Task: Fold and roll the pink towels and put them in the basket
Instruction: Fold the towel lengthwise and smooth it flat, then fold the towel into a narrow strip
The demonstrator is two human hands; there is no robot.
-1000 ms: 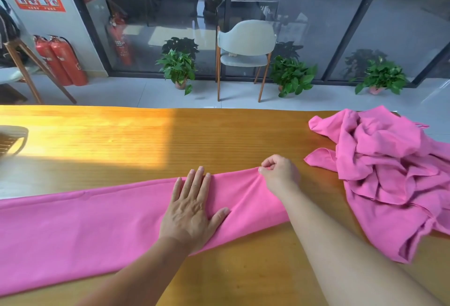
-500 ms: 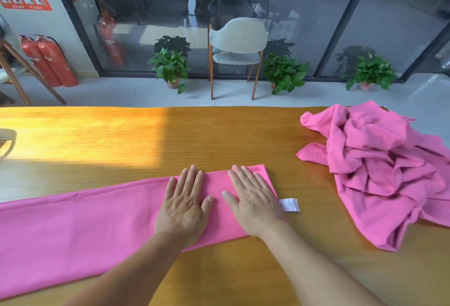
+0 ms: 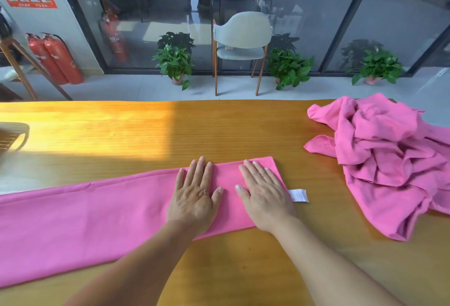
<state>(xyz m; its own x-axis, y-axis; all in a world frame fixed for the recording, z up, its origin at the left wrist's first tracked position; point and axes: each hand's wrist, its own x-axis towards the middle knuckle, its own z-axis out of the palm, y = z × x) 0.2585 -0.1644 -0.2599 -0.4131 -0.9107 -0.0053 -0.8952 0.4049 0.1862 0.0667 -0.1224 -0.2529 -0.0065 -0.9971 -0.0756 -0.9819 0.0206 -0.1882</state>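
Both palms flat on the folded towel.

My left hand (image 3: 193, 198) and right hand (image 3: 264, 196) lie side by side, fingers straight, pressing the right end of the long folded pink cloth towel (image 3: 85, 218), which stretches away to my left across the orange wooden tabletop (image 3: 170, 135). A small white fabric label (image 3: 299, 195) pokes out just right of my right hand. Farther right sits a crumpled heap of pink towels (image 3: 389, 159).
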